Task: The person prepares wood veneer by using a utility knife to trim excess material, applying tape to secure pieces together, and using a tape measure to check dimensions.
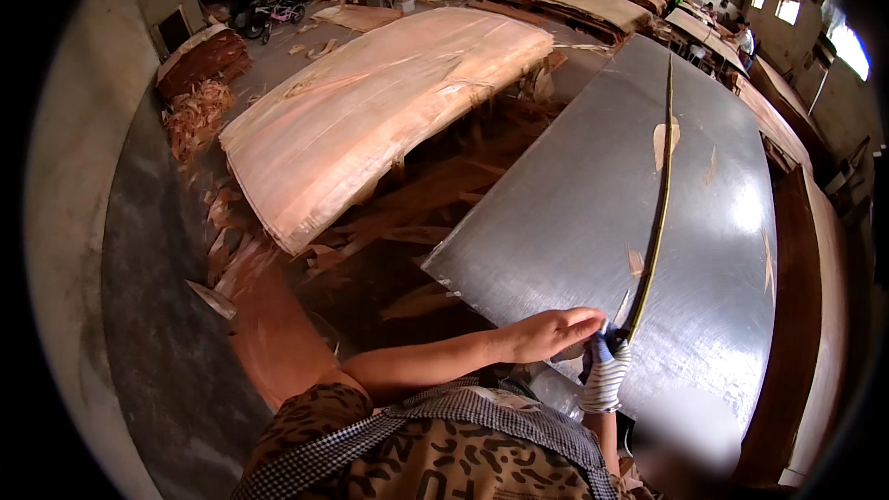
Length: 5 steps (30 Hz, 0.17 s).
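Two hands meet at the near end of a long thin strip (659, 194). The right hand (604, 366) wears a white glove w/ dark blue tips, and its fingers (600, 348) are curled shut round the strip's near end. The left hand (546, 333) is bare. Its fingers (579, 318) lie flat and stretched out, touching the strip right beside the glove; can't tell if they pinch it or just press on it.

The strip is dark w/ a yellow-green edge. It runs from the hands far across the grey metal worktop (574, 213) and bows a little on the way, so it looks bendy and light, prob. springy like a thin blade or ruler. Held only at one end it would likely flop and wobble. Its edge could be sharp, so the gloved hand is the safer one to grip it, flat sides pinched, not the edge.

Some small veneer scraps (665, 141) lie on the worktop by the strip. They look paper thin and easy to crack.

Left of the worktop sits a big stack of veneer sheets (380, 111), w/ broken bits on the floor (139, 296).
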Tool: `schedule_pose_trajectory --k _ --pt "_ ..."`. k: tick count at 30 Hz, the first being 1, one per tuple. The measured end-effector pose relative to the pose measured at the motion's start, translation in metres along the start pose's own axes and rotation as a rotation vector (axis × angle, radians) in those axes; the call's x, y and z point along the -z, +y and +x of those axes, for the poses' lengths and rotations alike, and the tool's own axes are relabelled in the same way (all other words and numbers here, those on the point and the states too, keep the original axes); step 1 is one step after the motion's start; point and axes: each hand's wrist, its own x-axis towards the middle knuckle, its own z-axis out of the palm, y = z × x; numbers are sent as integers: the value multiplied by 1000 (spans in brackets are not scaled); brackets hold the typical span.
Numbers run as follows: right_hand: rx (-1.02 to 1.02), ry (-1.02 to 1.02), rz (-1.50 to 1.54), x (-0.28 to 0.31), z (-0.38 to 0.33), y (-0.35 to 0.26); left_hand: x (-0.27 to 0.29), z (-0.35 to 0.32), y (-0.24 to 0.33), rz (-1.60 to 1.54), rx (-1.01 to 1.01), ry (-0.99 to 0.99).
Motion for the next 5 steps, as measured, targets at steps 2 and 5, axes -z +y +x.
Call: schedule_pose_trajectory --k 2,5 --pt "-30 16 -22 -7 -7 -10 6 -13 54 -320 -191 -27" --pt "6 9 67 3 -10 -7 -2 -14 109 -830 -481 -190"
